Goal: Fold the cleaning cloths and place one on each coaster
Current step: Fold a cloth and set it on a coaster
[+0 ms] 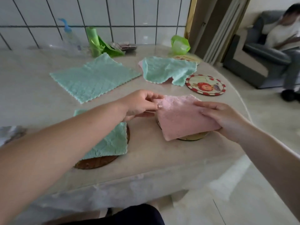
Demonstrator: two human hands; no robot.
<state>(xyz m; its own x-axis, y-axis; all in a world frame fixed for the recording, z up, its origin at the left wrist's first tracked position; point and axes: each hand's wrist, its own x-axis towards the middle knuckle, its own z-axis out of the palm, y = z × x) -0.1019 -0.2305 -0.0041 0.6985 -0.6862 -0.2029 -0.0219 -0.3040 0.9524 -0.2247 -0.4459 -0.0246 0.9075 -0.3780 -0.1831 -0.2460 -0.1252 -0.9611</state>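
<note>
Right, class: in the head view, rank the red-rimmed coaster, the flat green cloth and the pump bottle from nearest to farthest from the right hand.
1. Red-rimmed coaster: just beyond the right hand, near the table's right edge.
2. Flat green cloth: across the table, far left of the hand.
3. Pump bottle: far back left, against the tiled wall.

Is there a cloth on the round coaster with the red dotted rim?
No, the red-rimmed coaster lies bare, beside the crumpled green cloth.

Soft, even daylight, weak shadows. Slight motion blur overall. Wide-angle bending at edges; pale sheen on table [162,156] nr tiled wall [113,17].
</note>
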